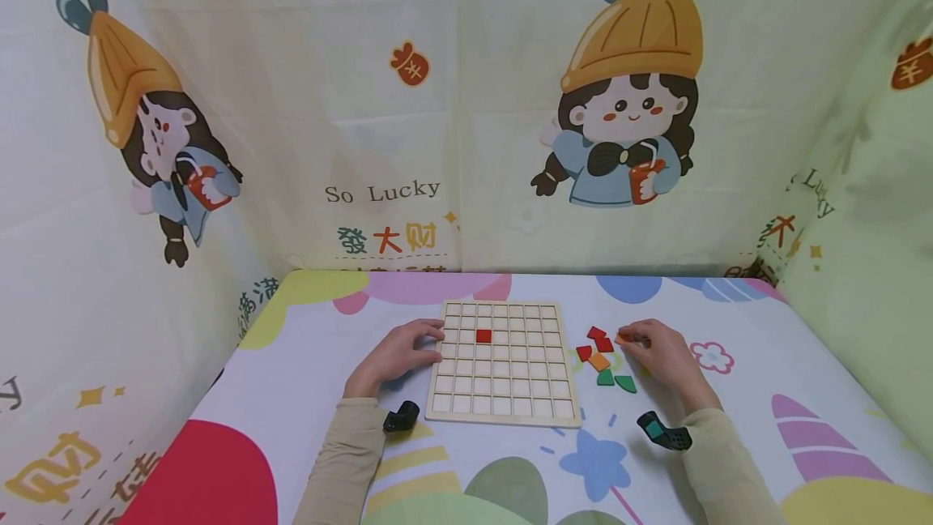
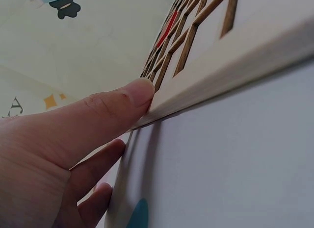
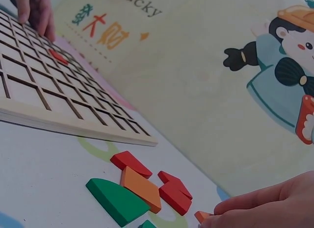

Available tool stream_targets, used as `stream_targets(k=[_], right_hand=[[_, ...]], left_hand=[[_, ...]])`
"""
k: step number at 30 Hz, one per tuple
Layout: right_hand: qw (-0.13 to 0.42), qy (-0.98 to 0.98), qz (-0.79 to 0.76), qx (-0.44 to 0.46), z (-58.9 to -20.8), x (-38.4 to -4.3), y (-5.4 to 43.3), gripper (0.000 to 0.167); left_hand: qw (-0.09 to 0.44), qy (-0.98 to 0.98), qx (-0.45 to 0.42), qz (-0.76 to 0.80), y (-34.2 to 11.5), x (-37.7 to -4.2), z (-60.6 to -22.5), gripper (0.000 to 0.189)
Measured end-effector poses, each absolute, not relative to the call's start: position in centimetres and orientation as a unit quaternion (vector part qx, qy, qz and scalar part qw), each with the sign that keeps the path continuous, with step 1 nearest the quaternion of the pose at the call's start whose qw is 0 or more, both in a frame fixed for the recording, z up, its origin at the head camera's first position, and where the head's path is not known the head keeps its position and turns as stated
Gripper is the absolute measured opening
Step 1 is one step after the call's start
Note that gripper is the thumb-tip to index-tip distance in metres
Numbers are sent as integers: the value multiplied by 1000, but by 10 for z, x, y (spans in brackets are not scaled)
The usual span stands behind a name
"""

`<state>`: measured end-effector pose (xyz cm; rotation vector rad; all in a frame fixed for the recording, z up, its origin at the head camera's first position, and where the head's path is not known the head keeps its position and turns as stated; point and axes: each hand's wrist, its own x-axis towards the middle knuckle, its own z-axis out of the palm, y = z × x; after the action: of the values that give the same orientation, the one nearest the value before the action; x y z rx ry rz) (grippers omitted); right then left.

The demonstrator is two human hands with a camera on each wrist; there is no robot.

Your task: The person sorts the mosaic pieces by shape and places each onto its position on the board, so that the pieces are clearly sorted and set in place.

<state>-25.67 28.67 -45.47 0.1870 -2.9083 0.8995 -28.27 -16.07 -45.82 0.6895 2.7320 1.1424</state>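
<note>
A pale wooden grid board (image 1: 503, 422) lies on the table, with a red square tile (image 1: 483, 336) in one of its upper cells. My left hand (image 1: 397, 352) is at the board's left edge, and its thumb (image 2: 140, 93) touches the wooden rim. Right of the board, my right hand (image 1: 663, 355) pinches a small orange piece (image 3: 202, 216), mostly hidden by the fingers. Beside that hand lie several loose flat pieces: red ones (image 1: 604, 344), an orange one (image 1: 599, 361) and green ones (image 1: 625, 383).
The table (image 1: 291, 395) has a cover printed with colourful shapes. Cream curtains (image 1: 503, 144) with cartoon figures hang behind it and at both sides. A dark device (image 1: 402, 417) is at the left wrist, and another (image 1: 665, 431) at the right wrist.
</note>
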Motion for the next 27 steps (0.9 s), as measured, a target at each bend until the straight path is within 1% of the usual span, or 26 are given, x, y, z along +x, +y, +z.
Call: stream_targets(k=[9,17,27], right_hand=[[47,-953,291,62,-455,-256,287,29],[54,-954,288,63,-457,-257,288,35],[59,-955,284,65,-458,-256,286,34]], left_hand=[[54,901,214,372,-161,-283,-459,29],[51,900,219,372,-161,-283,-459,29],[53,902,215,371,-161,-283,-459,29]])
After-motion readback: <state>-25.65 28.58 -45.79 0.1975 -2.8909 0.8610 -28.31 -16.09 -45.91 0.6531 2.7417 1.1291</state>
